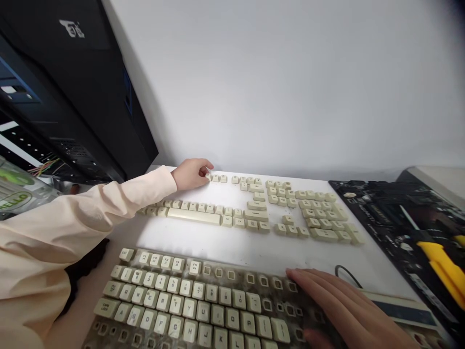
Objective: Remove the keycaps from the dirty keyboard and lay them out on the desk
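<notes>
My left hand (192, 173) is stretched out to the far edge of the white table, its thumb and finger closed on a small beige keycap (208, 177) at the left end of a loose row. More loose keycaps (254, 213) lie laid out in keyboard order, the long space bar (194, 216) among them. Nearest me is a dirty beige keyboard (218, 273), part of its keys off, leaving bare square sockets on the upper right and lower left. Over its right end my right hand (352, 308) lies with fingers stretched out, holding nothing visible.
A black computer case (80, 87) stands at the left, near a clear container (22, 189) with a green label. On the right lies a black circuit board (378, 218) with a yellow-handled tool (441, 266) on it. A white wall (283, 87) rises behind the table (203, 240).
</notes>
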Demonstrator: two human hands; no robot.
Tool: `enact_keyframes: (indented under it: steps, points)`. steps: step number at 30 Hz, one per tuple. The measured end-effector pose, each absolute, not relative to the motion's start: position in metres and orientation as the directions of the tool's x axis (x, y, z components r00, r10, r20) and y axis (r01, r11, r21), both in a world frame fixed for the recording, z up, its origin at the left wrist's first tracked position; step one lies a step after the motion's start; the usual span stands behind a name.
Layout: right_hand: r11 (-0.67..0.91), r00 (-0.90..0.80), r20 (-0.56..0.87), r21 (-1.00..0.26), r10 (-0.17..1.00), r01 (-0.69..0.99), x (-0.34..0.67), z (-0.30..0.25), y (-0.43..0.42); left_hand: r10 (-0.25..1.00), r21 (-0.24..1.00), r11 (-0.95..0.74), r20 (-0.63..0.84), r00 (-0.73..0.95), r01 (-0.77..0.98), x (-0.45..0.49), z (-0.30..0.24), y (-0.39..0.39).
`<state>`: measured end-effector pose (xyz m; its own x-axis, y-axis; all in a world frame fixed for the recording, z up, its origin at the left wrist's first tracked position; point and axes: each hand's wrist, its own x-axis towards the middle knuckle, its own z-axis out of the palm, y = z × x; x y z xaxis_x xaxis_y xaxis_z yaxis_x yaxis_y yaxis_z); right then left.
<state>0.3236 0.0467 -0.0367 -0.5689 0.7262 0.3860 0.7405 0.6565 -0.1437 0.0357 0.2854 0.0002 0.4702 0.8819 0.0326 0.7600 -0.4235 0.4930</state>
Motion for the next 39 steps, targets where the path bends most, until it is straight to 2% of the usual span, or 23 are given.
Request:
enact_keyframes:
  steps: [14, 20, 28, 34, 39]
  points:
    - [0.649, -0.561, 0.404, -0.115, 0.722, 0.752, 0.318, -0.032, 0.047, 0.871, 0.429, -0.436, -0.020, 0.491, 0.791, 0.041, 0.010, 0.286]
    - [0.636, -0.567, 0.397, -0.057, 0.722, 0.770, 0.318, -0.031, 0.045, 0.863, 0.428, -0.447, -0.023, 0.504, 0.785, 0.041, 0.011, 0.286]
    - [0.627, -0.534, 0.379, -0.183, 0.756, 0.757, 0.319, -0.031, 0.047, 0.856, 0.428, -0.454, -0.035, 0.516, 0.781, 0.041, 0.013, 0.285]
    - [0.636, -0.541, 0.397, -0.158, 0.741, 0.755, 0.316, -0.030, 0.048, 0.857, 0.415, -0.457, -0.030, 0.515, 0.786, 0.041, 0.014, 0.285]
    - [0.605, -0.526, 0.330, -0.218, 0.784, 0.765, 0.319, -0.033, 0.046, 0.859, 0.400, -0.458, -0.028, 0.511, 0.793, 0.041, 0.013, 0.285]
